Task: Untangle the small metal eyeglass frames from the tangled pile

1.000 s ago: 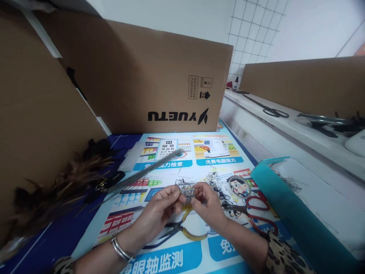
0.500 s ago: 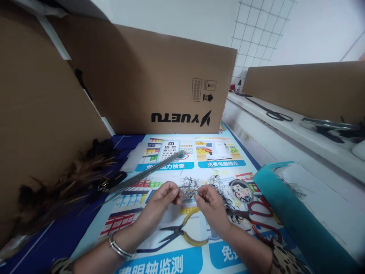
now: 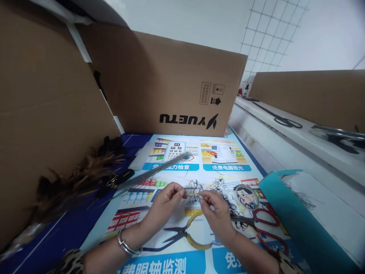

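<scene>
Both hands are over the printed table cover. My left hand (image 3: 170, 198) pinches its fingertips together at the left side of a tangle of thin dark wire pieces (image 3: 194, 186). At the tangle's right side my right hand (image 3: 216, 211) is also closed in a pinch. What lies between the fingertips is too small to name in either hand. Yellow-handled pliers (image 3: 185, 233) lie open below and between the hands. Red-handled scissors (image 3: 268, 224) rest right of my right hand, near a round clear dish (image 3: 246, 196). More dark curled pieces (image 3: 219, 185) lie beside the dish.
A bundle of straight wires (image 3: 159, 169) lies behind my left hand. Brown feathers (image 3: 76, 175) and a black item are at the left. A teal box (image 3: 299, 217) with thin wires stands right. Cardboard panels (image 3: 171, 76) enclose the back and left; a white ledge (image 3: 302, 131) runs right.
The view has shifted, so everything sits slightly farther right in the picture. Both hands remain pinched by the wire tangle, with only small finger movements.
</scene>
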A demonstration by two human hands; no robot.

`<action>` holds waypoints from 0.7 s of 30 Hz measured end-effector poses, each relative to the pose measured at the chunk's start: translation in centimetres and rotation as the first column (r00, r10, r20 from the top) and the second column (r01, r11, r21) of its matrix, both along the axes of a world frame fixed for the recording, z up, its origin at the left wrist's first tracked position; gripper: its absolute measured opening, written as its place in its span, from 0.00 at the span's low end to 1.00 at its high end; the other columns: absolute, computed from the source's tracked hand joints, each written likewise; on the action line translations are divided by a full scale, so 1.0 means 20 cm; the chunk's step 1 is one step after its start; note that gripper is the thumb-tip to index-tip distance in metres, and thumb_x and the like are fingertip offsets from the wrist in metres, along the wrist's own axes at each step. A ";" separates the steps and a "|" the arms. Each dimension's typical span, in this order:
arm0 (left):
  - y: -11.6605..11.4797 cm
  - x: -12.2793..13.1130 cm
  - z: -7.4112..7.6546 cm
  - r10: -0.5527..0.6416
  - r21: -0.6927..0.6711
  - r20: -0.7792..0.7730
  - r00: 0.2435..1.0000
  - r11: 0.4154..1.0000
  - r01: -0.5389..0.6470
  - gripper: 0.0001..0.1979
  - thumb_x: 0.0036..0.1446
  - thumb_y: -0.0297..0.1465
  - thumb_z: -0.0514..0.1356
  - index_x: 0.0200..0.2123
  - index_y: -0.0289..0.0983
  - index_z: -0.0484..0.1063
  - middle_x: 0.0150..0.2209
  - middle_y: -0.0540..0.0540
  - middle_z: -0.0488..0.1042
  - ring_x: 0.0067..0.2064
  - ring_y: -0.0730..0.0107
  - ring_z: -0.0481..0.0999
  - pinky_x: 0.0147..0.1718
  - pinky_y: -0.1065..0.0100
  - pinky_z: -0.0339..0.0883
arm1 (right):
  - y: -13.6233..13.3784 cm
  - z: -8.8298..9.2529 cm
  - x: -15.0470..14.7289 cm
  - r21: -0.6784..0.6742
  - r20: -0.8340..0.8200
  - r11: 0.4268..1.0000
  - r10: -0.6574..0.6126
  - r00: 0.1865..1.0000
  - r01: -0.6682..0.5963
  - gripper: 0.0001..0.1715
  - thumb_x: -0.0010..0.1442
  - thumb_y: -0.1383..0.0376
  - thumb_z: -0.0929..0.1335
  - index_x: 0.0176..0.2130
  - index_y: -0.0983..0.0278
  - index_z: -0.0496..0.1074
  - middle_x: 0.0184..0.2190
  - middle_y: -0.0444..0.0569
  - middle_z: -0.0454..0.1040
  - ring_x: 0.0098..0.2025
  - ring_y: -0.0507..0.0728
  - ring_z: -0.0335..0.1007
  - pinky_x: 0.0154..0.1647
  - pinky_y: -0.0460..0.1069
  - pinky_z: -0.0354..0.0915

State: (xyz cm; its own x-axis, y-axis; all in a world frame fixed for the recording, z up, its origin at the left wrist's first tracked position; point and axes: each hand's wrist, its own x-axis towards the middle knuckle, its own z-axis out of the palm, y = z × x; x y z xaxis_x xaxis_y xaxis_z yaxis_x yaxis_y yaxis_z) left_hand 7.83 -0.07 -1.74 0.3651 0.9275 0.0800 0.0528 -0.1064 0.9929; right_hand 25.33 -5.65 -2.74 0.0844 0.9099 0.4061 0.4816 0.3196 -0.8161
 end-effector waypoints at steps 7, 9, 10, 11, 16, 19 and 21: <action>-0.02 0.00 0.02 -0.042 -0.016 0.103 0.994 0.999 0.044 0.07 0.59 0.32 0.51 0.31 0.37 0.63 0.32 0.48 0.69 0.37 0.68 0.68 0.39 0.66 0.61 | -0.01 0.00 -0.01 -0.034 -0.015 0.999 -0.026 1.000 0.026 0.09 0.55 0.70 0.64 0.38 0.63 0.70 0.30 0.46 0.67 0.31 0.53 0.66 0.32 0.47 0.65; -0.02 0.00 0.03 -0.047 -0.009 0.103 0.994 0.999 0.049 0.06 0.59 0.32 0.51 0.30 0.37 0.63 0.32 0.48 0.69 0.37 0.68 0.68 0.39 0.66 0.60 | -0.01 0.00 -0.01 -0.033 -0.015 0.999 -0.039 0.999 0.038 0.09 0.54 0.70 0.65 0.37 0.63 0.70 0.29 0.46 0.67 0.31 0.53 0.66 0.32 0.47 0.65; -0.02 0.00 0.03 -0.052 -0.008 0.106 0.993 0.999 0.053 0.06 0.59 0.32 0.51 0.30 0.37 0.63 0.33 0.48 0.69 0.37 0.68 0.68 0.40 0.66 0.60 | -0.01 0.00 -0.01 -0.031 -0.014 0.999 -0.045 0.999 0.044 0.09 0.54 0.70 0.65 0.37 0.63 0.70 0.29 0.46 0.67 0.31 0.53 0.66 0.32 0.47 0.65; -0.02 0.00 0.04 -0.058 -0.011 0.112 0.992 0.998 0.059 0.06 0.59 0.32 0.52 0.30 0.37 0.63 0.33 0.48 0.69 0.38 0.68 0.68 0.40 0.66 0.60 | 0.00 0.00 -0.01 -0.030 -0.011 0.998 -0.050 0.999 0.050 0.08 0.54 0.70 0.65 0.37 0.62 0.70 0.29 0.46 0.67 0.30 0.53 0.66 0.32 0.47 0.65; -0.02 0.00 0.03 -0.046 -0.023 0.134 0.990 0.999 0.050 0.06 0.58 0.33 0.52 0.30 0.37 0.63 0.35 0.47 0.69 0.41 0.66 0.68 0.43 0.65 0.59 | 0.01 -0.02 -0.01 -0.051 -0.017 0.995 -0.087 0.996 0.086 0.09 0.53 0.70 0.65 0.37 0.62 0.69 0.27 0.44 0.67 0.29 0.52 0.65 0.32 0.46 0.65; -0.02 0.00 0.03 -0.019 -0.003 0.124 0.992 1.000 0.019 0.06 0.58 0.32 0.52 0.30 0.37 0.63 0.34 0.47 0.68 0.39 0.67 0.67 0.41 0.66 0.59 | 0.02 -0.05 0.00 -0.073 -0.040 0.991 -0.113 0.993 0.110 0.10 0.52 0.70 0.65 0.38 0.63 0.68 0.28 0.44 0.67 0.29 0.52 0.65 0.32 0.46 0.65; -0.03 0.00 0.03 -0.002 0.005 0.116 0.993 1.000 0.002 0.05 0.58 0.31 0.52 0.30 0.37 0.63 0.33 0.48 0.67 0.38 0.67 0.66 0.39 0.68 0.59 | 0.02 -0.06 0.01 -0.078 -0.056 0.991 -0.116 0.992 0.111 0.10 0.53 0.70 0.65 0.38 0.63 0.68 0.28 0.44 0.67 0.29 0.52 0.65 0.32 0.46 0.65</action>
State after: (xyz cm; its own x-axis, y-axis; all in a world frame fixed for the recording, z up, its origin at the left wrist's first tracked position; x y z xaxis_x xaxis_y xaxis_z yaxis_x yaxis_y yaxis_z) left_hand 7.88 -0.62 -1.06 0.3550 0.9263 0.1260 -0.0630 -0.1108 0.9918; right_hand 25.44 -5.24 -3.92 0.2115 0.9205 0.3286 0.4603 0.2028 -0.8643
